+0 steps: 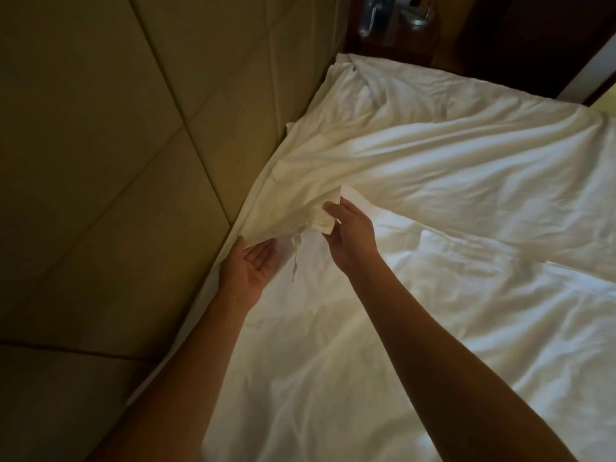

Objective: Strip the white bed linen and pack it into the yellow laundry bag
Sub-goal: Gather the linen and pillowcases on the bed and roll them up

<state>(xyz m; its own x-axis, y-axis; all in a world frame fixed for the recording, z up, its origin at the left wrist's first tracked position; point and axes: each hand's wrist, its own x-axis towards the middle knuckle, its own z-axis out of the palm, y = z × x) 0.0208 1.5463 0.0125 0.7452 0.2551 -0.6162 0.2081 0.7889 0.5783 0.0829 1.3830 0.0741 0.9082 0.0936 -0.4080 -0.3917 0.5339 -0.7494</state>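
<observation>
White bed linen [433,181] covers the bed, rumpled and creased. A fold of the white cover [300,195] is lifted off the bed near the headboard. My right hand [350,235] pinches a corner of that fold between thumb and fingers. My left hand [250,265] lies palm up under the fold's lower edge, fingers straight and reaching beneath the cloth. A thin fabric tie [295,261] dangles from the raised edge between the two hands. No yellow laundry bag is in view.
A padded beige headboard [116,145] runs along the left side of the bed. A dark wooden nightstand [393,38] with a glass and other small items stands beyond the bed's far corner. The room is dim.
</observation>
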